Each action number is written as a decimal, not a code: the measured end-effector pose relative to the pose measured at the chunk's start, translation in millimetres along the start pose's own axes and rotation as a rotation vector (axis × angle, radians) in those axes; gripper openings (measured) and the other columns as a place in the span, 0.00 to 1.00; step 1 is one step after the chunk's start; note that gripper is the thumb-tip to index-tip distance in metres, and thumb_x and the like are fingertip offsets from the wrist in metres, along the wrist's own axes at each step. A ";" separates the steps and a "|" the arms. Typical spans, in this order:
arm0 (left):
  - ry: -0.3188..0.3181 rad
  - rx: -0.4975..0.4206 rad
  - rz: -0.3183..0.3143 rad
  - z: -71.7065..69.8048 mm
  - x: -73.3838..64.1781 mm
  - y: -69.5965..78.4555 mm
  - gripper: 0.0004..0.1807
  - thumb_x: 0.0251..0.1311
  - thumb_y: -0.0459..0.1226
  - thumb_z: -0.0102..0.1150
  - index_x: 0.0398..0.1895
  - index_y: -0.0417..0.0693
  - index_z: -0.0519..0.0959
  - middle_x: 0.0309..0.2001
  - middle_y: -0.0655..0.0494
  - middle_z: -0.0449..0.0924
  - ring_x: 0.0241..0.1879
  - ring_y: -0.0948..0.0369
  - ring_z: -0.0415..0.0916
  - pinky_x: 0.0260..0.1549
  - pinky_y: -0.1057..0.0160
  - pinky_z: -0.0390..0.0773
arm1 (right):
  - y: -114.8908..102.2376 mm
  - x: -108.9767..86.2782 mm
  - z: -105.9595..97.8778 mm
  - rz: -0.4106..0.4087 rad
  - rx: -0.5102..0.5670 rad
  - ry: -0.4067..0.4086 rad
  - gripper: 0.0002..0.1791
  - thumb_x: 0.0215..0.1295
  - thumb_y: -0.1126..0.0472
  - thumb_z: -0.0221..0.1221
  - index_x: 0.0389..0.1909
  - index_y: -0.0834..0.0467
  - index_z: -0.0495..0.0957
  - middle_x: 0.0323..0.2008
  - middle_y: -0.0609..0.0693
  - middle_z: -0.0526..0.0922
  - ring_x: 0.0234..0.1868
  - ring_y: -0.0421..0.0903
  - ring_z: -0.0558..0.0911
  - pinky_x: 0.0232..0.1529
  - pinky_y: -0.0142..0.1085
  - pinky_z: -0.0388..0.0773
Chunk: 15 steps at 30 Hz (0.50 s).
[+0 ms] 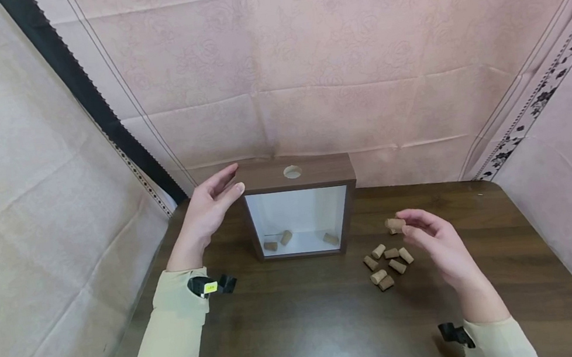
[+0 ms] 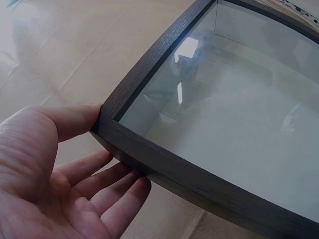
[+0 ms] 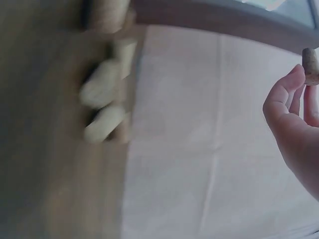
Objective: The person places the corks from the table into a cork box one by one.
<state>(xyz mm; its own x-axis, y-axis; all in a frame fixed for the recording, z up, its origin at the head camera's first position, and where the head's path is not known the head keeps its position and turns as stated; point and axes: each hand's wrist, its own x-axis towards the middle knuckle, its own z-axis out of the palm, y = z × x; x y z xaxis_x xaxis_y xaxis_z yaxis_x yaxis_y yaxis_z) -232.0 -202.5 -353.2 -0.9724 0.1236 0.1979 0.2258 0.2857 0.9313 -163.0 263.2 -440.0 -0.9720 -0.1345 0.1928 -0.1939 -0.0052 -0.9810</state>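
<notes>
A box with a dark wood-look frame (image 1: pixel 305 254), a clear front and a round hole (image 1: pixel 293 172) in its top stands upright on the table. Three corks (image 1: pixel 285 237) lie on its white floor. My left hand (image 1: pixel 208 206) is at its upper left corner, thumb tip at the frame's corner and nearly straight fingers against the outer side, as the left wrist view shows too. Between thumb and fingertips my right hand (image 1: pixel 439 243) pinches a cork (image 3: pixel 310 64), to the right of the box. Several loose corks (image 1: pixel 392 253) lie below and left of that hand, blurred in the right wrist view.
The dark brown table (image 1: pixel 306 311) carries the box near its back edge. Pale patterned cloth (image 1: pixel 358 64) hangs behind and at both sides. Light reflections (image 2: pixel 188 49) show on the clear front.
</notes>
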 end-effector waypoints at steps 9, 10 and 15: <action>0.004 0.004 0.006 1.3 2.4 2.6 0.34 0.76 0.48 0.65 0.81 0.52 0.69 0.80 0.54 0.67 0.78 0.55 0.65 0.76 0.47 0.64 | -44.0 14.8 36.1 -0.139 0.086 -0.013 0.12 0.78 0.71 0.59 0.58 0.66 0.81 0.52 0.47 0.86 0.46 0.42 0.82 0.46 0.32 0.84; 0.004 0.005 0.005 1.7 2.8 2.5 0.35 0.76 0.48 0.65 0.81 0.53 0.69 0.80 0.55 0.67 0.78 0.55 0.65 0.76 0.46 0.64 | -48.8 16.4 40.0 -0.156 0.083 -0.009 0.12 0.78 0.71 0.59 0.58 0.66 0.81 0.52 0.48 0.86 0.45 0.43 0.82 0.46 0.32 0.84; 0.010 0.020 -0.010 1.1 3.1 0.2 0.35 0.75 0.50 0.65 0.81 0.55 0.69 0.79 0.56 0.67 0.78 0.56 0.65 0.76 0.45 0.64 | -66.3 25.1 60.1 -0.227 0.076 -0.007 0.14 0.75 0.73 0.61 0.57 0.65 0.84 0.53 0.48 0.87 0.48 0.42 0.84 0.49 0.32 0.84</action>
<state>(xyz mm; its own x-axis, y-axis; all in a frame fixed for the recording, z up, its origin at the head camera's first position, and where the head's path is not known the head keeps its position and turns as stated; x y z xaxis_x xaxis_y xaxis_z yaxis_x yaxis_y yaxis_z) -234.9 -201.0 -352.7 -0.9750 0.1110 0.1923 0.2176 0.3059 0.9269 -166.5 200.6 -371.4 -0.9034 -0.1285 0.4092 -0.3969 -0.1109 -0.9111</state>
